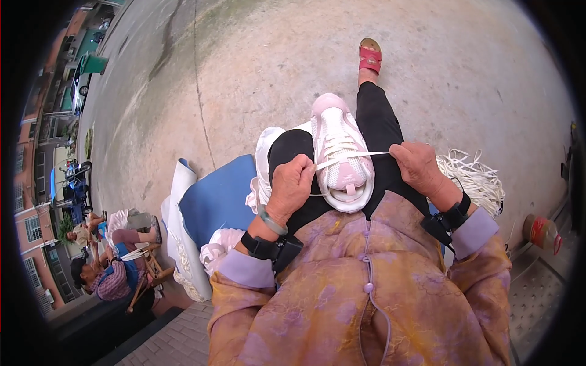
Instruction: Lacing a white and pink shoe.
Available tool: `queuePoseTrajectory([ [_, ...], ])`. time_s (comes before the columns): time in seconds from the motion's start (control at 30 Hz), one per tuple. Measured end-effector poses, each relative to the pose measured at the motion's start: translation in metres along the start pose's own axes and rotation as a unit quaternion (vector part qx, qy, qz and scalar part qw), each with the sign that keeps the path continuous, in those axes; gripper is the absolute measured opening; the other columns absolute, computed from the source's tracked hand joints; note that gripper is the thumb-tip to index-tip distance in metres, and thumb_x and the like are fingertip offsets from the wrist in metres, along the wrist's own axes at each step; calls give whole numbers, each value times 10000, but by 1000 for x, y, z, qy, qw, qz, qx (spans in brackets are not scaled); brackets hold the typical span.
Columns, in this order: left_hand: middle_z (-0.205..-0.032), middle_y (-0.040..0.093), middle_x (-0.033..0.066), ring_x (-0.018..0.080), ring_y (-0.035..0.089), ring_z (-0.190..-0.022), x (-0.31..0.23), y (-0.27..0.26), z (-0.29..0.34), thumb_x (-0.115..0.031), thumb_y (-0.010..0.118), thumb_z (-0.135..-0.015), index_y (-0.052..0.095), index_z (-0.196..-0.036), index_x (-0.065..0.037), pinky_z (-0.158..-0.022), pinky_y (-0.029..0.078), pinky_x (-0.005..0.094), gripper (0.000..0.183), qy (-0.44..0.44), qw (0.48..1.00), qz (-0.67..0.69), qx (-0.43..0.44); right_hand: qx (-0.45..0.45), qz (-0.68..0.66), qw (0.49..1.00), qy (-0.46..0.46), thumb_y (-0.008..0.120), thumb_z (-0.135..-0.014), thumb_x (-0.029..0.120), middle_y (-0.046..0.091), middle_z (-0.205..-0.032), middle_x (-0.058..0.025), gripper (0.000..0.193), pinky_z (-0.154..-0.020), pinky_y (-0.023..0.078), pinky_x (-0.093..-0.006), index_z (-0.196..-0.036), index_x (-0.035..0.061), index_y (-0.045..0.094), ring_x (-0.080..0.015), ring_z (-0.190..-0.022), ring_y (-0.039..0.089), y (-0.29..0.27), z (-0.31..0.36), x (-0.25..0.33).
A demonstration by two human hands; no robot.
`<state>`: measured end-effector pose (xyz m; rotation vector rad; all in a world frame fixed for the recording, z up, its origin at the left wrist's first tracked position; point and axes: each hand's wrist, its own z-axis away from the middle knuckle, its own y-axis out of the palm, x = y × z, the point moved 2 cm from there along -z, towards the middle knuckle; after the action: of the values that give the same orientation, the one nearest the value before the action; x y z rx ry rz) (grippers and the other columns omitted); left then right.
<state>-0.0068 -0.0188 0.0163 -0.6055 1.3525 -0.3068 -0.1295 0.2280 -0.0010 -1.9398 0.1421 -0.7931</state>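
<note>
A pink and white sneaker (348,175) lies on my lap, its toe pointing away from me and its tongue toward me. A flat white shoelace (377,153) runs across the upper part of the shoe, stretched between my hands. Its right stretch is pinched between the thumb and fingers of my right hand (421,168), which is off the shoe's right side. Close against the left side, my left hand (291,186) is closed on the lace too; its fingertips are partly hidden. A loose strand hangs below that hand. The rows nearer the toe are threaded through the eyelets.
More pale shoes (220,247) sit to my left by a blue sheet (218,194). A heap of white laces (471,180) lies by my right thigh. A plastic bottle (542,233) stands farther right. At far left, people (116,277) sit near parked vehicles.
</note>
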Motion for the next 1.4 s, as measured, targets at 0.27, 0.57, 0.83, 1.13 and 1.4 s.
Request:
queuePoseTrajectory([
  [0.27,-619,565,153,346,577,-605,-4,-2,3,-131,589,-818,540,-796,-30,-537,438,388,114,-6,997,-75,18,21,-2,1000,3,549,-728,44,505,-654,-85,114,-496,422,-397,-820,101,513,-304,-576,539,8,9,-4],
  [0.57,-613,520,90,284,556,-553,13,-46,26,-119,611,-808,556,-844,-108,-466,416,370,66,193,951,-243,-7,-8,69,998,12,536,-756,45,507,-662,-82,121,-586,403,-366,-869,87,530,-288,-626,535,-22,40,-58],
  [0.83,-706,602,108,302,594,-607,67,-132,63,-99,601,-814,591,-861,-83,-503,455,373,50,137,913,-372,-91,-15,200,976,87,548,-794,39,548,-764,-108,155,-666,421,-371,-948,59,550,-305,-703,546,-87,114,-140],
  [1.13,-615,593,120,265,575,-539,112,-225,97,-185,536,-895,596,-785,-17,-500,436,352,209,-47,874,-428,-226,-153,158,938,269,536,-898,173,509,-600,-49,146,-478,386,-306,-827,50,570,-180,-513,500,-132,162,-212],
  [1.4,-566,509,3,37,346,-386,38,-66,50,-273,517,-915,563,-800,-46,-363,246,182,259,-315,918,242,8,63,-496,723,477,514,-886,234,433,-468,11,260,-399,401,-226,-715,45,565,-70,-376,392,-25,60,-50],
])
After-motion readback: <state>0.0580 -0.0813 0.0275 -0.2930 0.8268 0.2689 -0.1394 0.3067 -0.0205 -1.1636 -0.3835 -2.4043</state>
